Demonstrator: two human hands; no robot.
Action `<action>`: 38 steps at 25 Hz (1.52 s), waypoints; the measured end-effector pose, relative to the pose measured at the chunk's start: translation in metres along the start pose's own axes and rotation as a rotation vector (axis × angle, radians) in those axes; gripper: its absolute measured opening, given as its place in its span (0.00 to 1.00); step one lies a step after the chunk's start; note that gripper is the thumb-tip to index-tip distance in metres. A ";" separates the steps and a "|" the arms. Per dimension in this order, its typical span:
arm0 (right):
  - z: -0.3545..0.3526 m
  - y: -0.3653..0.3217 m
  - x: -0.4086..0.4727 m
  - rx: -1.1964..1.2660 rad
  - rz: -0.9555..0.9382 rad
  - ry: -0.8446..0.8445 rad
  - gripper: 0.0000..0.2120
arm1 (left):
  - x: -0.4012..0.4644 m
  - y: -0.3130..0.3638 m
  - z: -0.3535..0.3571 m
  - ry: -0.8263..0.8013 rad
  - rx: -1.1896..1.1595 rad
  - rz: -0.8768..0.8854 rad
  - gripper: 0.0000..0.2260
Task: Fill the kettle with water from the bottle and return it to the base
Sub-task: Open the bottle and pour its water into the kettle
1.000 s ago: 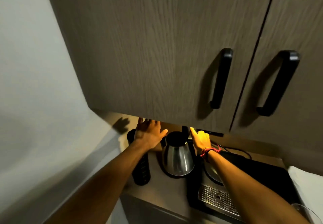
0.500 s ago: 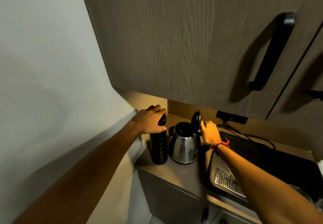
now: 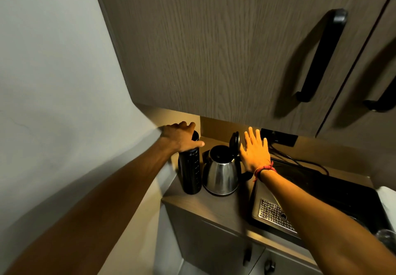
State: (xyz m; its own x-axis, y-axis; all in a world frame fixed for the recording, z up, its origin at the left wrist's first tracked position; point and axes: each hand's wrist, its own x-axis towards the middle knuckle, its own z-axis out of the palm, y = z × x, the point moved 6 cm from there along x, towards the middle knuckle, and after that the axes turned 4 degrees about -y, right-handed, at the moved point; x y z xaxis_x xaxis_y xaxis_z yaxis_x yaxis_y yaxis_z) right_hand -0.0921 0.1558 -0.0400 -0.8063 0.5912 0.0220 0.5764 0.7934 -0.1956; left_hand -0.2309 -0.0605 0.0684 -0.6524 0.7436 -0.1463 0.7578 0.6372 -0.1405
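A steel kettle stands on the counter with its black lid hinged up, showing the dark inside. Its base is hidden beneath it. Just left of it stands a tall black bottle, upright. My left hand is wrapped over the bottle's top. My right hand hovers flat with fingers spread, just right of the raised lid and above the kettle's handle, holding nothing.
The brown counter is narrow, with a wall at the left. A black tray with a perforated metal drip grate sits to the right. Cables and a socket lie behind. The cupboard doors hang low overhead.
My right hand has let go of the lid and spread open beside it. My left hand stays on the bottle's top. The view has shifted slightly.
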 end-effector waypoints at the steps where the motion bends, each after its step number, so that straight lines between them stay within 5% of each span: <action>1: 0.000 0.000 0.000 -0.006 0.001 -0.008 0.34 | 0.000 0.001 0.001 -0.028 0.010 -0.012 0.37; 5: 0.000 0.001 -0.001 0.011 0.007 -0.026 0.34 | 0.001 0.001 0.001 -0.101 -0.064 -0.015 0.34; 13: 0.001 0.000 0.002 0.042 0.019 -0.034 0.35 | 0.001 -0.008 -0.016 0.261 -0.082 -0.207 0.34; 15: 0.001 0.000 0.002 0.040 0.016 -0.027 0.35 | -0.004 0.003 -0.028 0.395 -0.040 -0.059 0.33; 17: 0.002 0.000 0.001 0.048 0.010 -0.027 0.35 | -0.014 0.036 -0.020 0.455 -0.030 0.270 0.32; 20: 0.000 0.000 -0.001 0.043 0.007 -0.017 0.34 | -0.034 0.098 0.053 0.242 -0.029 0.564 0.33; 24: -0.002 0.000 -0.002 0.045 0.015 -0.028 0.36 | -0.047 0.131 0.170 -0.119 -0.147 0.297 0.35; 27: -0.001 0.000 -0.003 0.064 0.023 -0.054 0.36 | -0.050 0.133 0.208 -0.191 -0.242 0.106 0.36; 30: -0.003 0.000 -0.002 0.055 0.019 -0.041 0.36 | -0.054 0.131 0.192 0.018 -0.211 0.070 0.36; 34: -0.003 -0.004 -0.002 0.052 -0.013 -0.035 0.34 | -0.065 0.104 0.104 0.693 -0.236 0.183 0.26; 38: -0.003 -0.003 -0.003 0.063 -0.009 -0.049 0.35 | -0.061 0.029 0.068 0.911 -0.639 -0.282 0.37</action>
State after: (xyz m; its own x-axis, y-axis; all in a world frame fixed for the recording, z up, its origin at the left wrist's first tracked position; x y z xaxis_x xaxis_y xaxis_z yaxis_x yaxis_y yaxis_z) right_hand -0.0907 0.1517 -0.0361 -0.8178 0.5750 -0.0235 0.5609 0.7871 -0.2566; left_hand -0.1696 -0.1009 0.0065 -0.7466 0.2626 0.6113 0.6234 0.5970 0.5050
